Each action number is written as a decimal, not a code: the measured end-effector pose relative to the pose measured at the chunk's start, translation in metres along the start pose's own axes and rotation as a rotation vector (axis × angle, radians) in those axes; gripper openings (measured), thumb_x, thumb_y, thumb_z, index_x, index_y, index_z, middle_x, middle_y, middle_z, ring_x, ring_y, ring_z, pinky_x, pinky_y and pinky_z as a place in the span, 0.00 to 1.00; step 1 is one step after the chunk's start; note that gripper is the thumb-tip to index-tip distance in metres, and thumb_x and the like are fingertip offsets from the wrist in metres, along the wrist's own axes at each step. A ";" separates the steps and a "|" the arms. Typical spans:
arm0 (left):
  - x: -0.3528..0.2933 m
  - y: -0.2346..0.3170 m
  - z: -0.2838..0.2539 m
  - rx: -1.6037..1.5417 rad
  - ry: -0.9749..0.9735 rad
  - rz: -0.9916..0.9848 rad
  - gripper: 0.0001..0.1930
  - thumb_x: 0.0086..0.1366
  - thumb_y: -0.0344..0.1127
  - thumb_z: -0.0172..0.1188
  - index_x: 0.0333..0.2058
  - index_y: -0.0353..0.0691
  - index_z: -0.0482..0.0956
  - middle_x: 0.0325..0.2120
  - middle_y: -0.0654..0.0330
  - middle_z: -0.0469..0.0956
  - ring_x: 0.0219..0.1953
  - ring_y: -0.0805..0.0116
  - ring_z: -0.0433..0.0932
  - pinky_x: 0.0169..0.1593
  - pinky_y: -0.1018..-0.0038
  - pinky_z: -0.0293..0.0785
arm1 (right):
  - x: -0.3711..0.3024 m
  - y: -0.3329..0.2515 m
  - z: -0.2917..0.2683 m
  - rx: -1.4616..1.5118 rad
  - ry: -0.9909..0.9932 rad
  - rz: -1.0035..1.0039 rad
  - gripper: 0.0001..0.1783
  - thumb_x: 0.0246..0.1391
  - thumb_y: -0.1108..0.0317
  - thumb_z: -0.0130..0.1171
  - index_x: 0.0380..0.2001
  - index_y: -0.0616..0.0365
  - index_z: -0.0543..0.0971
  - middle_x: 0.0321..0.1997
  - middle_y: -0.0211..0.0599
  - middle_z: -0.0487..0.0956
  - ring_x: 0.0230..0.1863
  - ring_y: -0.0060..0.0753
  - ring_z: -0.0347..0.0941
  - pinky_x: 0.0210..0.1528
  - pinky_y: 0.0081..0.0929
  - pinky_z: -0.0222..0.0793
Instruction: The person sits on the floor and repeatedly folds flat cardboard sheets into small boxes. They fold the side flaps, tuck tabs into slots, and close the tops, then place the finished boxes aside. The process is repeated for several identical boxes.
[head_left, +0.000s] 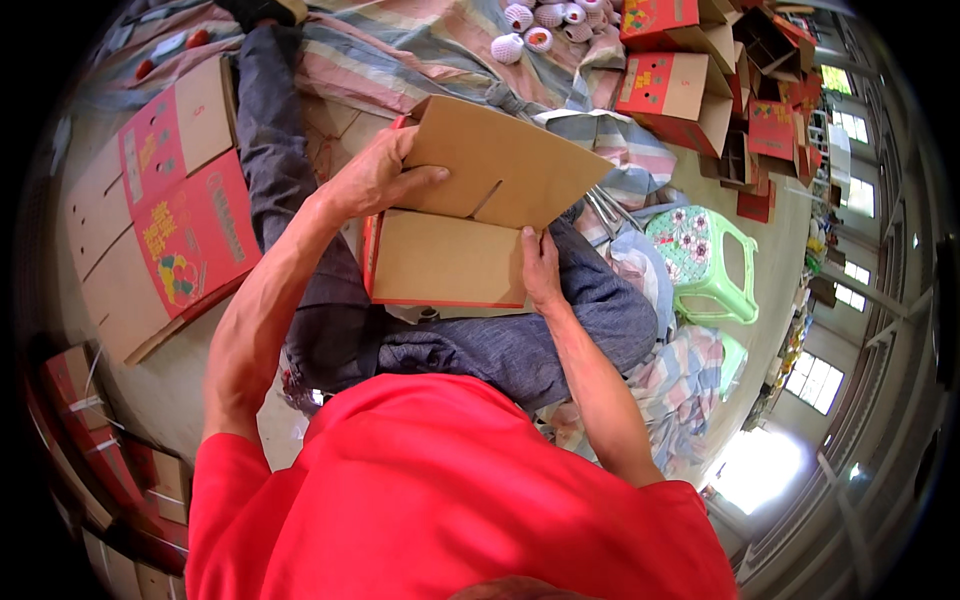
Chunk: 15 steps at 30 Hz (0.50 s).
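Over my bent legs lies a cardboard carton (450,262), plain brown on the faces toward me and red along its outer edges. One brown panel of it stands tilted up at the far side, with a short slit at its lower middle. My left hand (375,180) grips the left edge of that raised panel, thumb on the brown face and fingers hidden behind. At the carton's right side my right hand (541,265) is closed on the edge, thumb on the near side and part of the fingers out of sight.
Flattened red and brown cartons (195,222) lie at my left, with strapped carton bundles (88,408) at the lower left. Several open boxes (660,88) are piled at the far right. Net-wrapped fruit (507,48) sits on a striped sheet (380,52). A green stool (720,280) stands to my right.
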<state>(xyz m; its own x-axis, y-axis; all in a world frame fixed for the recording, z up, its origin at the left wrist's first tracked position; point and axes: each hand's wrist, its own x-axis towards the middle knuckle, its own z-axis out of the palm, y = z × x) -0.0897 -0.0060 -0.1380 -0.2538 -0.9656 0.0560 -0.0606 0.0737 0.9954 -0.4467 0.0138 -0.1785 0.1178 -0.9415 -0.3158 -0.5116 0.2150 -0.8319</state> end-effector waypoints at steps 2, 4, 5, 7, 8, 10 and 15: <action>-0.011 0.002 -0.002 -0.033 -0.031 -0.029 0.17 0.71 0.32 0.65 0.56 0.34 0.79 0.47 0.57 0.86 0.49 0.68 0.83 0.56 0.68 0.78 | -0.003 -0.013 -0.010 0.080 -0.118 0.170 0.30 0.72 0.58 0.57 0.68 0.66 0.71 0.65 0.46 0.79 0.65 0.36 0.73 0.68 0.34 0.66; -0.021 0.000 0.001 -0.084 -0.043 0.018 0.17 0.72 0.32 0.65 0.56 0.34 0.79 0.48 0.56 0.86 0.50 0.66 0.83 0.57 0.67 0.77 | 0.003 -0.023 -0.027 -0.066 -0.099 -0.047 0.37 0.67 0.56 0.65 0.71 0.66 0.67 0.68 0.48 0.76 0.69 0.39 0.70 0.72 0.37 0.63; -0.026 -0.001 0.003 -0.108 -0.043 0.040 0.17 0.72 0.33 0.65 0.56 0.34 0.79 0.48 0.55 0.87 0.51 0.66 0.83 0.57 0.67 0.77 | 0.006 -0.034 -0.034 -0.219 0.088 -0.294 0.42 0.67 0.55 0.68 0.73 0.65 0.62 0.69 0.45 0.73 0.70 0.37 0.68 0.74 0.39 0.59; -0.029 -0.002 0.004 -0.064 -0.019 0.109 0.18 0.71 0.34 0.65 0.56 0.33 0.80 0.48 0.51 0.86 0.52 0.60 0.84 0.57 0.65 0.76 | 0.022 -0.078 -0.061 -0.240 0.239 -0.568 0.55 0.56 0.46 0.76 0.75 0.65 0.60 0.80 0.50 0.60 0.80 0.46 0.57 0.80 0.43 0.52; -0.031 -0.004 0.004 -0.044 -0.014 0.132 0.17 0.71 0.34 0.65 0.55 0.33 0.80 0.48 0.50 0.86 0.52 0.58 0.84 0.57 0.64 0.76 | 0.033 -0.115 -0.070 -0.484 0.287 -0.754 0.58 0.51 0.49 0.80 0.75 0.64 0.60 0.77 0.49 0.67 0.79 0.46 0.61 0.80 0.44 0.53; -0.029 -0.009 0.005 0.018 -0.005 0.242 0.17 0.70 0.34 0.65 0.53 0.32 0.80 0.48 0.48 0.85 0.50 0.55 0.84 0.55 0.63 0.77 | 0.061 -0.174 -0.087 -0.626 -0.063 -0.684 0.58 0.49 0.49 0.80 0.75 0.63 0.61 0.74 0.48 0.72 0.77 0.48 0.64 0.78 0.44 0.57; -0.033 -0.002 0.005 -0.024 -0.014 0.163 0.19 0.69 0.33 0.66 0.56 0.33 0.79 0.48 0.48 0.86 0.51 0.55 0.85 0.56 0.63 0.77 | 0.108 -0.229 -0.056 -0.862 -0.681 -0.488 0.46 0.47 0.57 0.81 0.67 0.61 0.74 0.62 0.41 0.83 0.65 0.37 0.76 0.70 0.37 0.68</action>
<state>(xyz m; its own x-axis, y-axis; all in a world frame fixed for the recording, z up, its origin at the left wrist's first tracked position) -0.0856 0.0272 -0.1422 -0.2722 -0.9377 0.2159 0.0053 0.2230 0.9748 -0.3648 -0.1513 0.0033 0.7501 -0.4894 -0.4448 -0.6585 -0.6147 -0.4342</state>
